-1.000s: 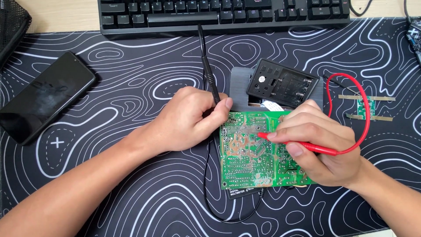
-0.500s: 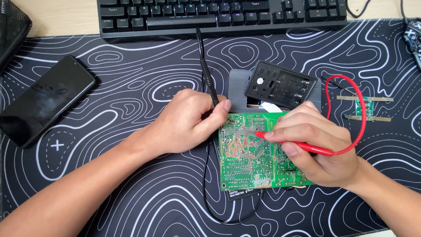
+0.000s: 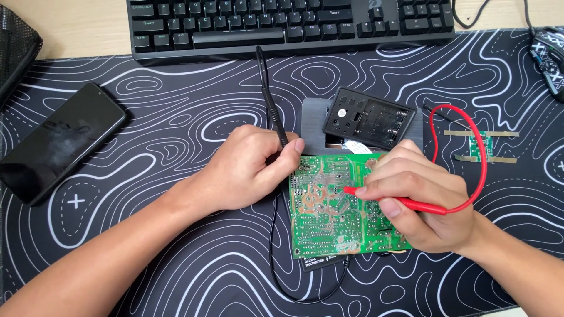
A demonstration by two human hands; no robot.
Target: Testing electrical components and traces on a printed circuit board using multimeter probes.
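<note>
— What's under the hands?

— A green circuit board point(image 3: 335, 211), solder side up, lying on a dark patterned desk mat point(image 3: 176, 135). The right hand point(image 3: 420, 202) pinches a red probe point(image 3: 405, 203) like a pen, tip on the board just past its fingertips. The left hand point(image 3: 249, 167) is closed around a black probe point(image 3: 273, 114) at the board's left edge.

— Which step?

— Probing, I'd judge; both tips need steady contact. Beyond the knuckles lie an open black battery compartment point(image 3: 369, 120), a keyboard point(image 3: 288, 23), and a phone point(image 3: 56, 141) far left.
</note>
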